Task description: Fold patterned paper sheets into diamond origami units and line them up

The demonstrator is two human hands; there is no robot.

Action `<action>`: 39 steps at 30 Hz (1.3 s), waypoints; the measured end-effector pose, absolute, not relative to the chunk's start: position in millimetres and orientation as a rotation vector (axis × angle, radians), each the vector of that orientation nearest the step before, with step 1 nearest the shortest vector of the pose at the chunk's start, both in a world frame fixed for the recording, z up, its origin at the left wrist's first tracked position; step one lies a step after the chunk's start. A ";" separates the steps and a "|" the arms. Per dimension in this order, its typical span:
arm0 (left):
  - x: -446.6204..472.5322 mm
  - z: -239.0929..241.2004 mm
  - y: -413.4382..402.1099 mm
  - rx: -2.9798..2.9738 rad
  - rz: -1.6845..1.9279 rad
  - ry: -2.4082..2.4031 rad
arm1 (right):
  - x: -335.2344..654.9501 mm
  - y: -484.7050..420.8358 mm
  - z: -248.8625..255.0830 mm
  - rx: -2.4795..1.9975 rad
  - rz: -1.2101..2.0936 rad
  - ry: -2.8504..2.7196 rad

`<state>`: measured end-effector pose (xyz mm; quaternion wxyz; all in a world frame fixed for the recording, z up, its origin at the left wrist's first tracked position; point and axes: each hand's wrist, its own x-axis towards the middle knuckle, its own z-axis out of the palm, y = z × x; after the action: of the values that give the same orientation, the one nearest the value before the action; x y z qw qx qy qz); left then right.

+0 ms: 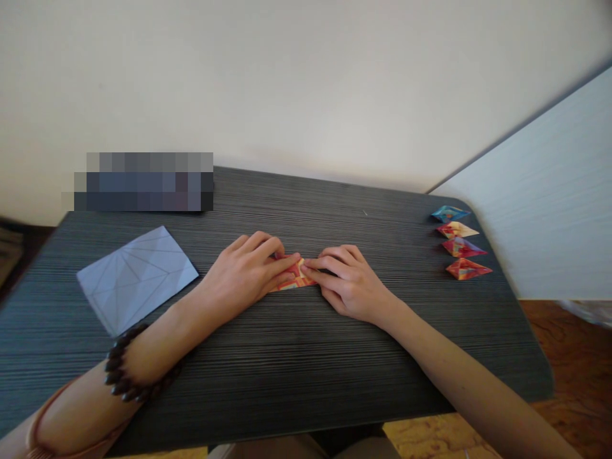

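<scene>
A small folded piece of orange and red patterned paper (292, 280) lies flat in the middle of the dark striped table (287, 370). My left hand (243, 271) rests on its left part, fingers pressed together on the fold. My right hand (347, 280) meets it from the right, fingertips pinched on the paper's right end. Both hands cover most of the piece. A dark bead bracelet (129, 370) circles my left wrist.
A creased pale blue sheet (136, 275) lies at the left of the table. Several folded colourful paper pieces (459, 242) sit in a column near the right edge. A blurred dark object (143, 182) stands at the back left. A wall runs behind.
</scene>
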<state>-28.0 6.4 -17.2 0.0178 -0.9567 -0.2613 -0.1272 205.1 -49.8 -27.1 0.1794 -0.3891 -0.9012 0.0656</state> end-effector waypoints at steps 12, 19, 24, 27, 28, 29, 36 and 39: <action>-25.5 -13.9 4.5 -2.958 -0.332 -0.818 | 203.0 -54.9 -26.5 -1.127 0.223 -2.504; -21.3 -9.7 2.7 -3.005 -0.404 -0.891 | 208.5 -42.5 -18.1 -1.230 0.412 -2.249; -15.3 -13.8 -2.6 -2.963 -0.523 -1.026 | 203.3 -33.2 -19.4 -1.222 0.304 -2.364; -12.8 -15.0 -5.0 -2.944 -0.507 -1.078 | 202.7 -32.5 -24.0 -1.213 0.239 -2.379; -12.5 -15.1 -5.5 -2.940 -0.498 -1.095 | 203.3 -33.0 -25.3 -1.210 0.224 -2.383; -12.4 -15.2 -5.8 -2.935 -0.494 -1.111 | 204.2 -33.7 -26.3 -1.206 0.210 -2.387; -13.2 -15.0 -5.8 -2.918 -0.519 -1.143 | 214.3 -43.3 -28.0 -1.222 0.078 -2.474; -12.8 -15.8 -6.2 -2.917 -0.517 -1.155 | 216.4 -46.0 -28.8 -1.190 0.033 -2.500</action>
<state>-12.8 -6.2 -15.8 -0.0191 -0.9173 -0.3630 -0.1626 216.4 -46.0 -28.8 0.1854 -0.4223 -0.8872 0.0117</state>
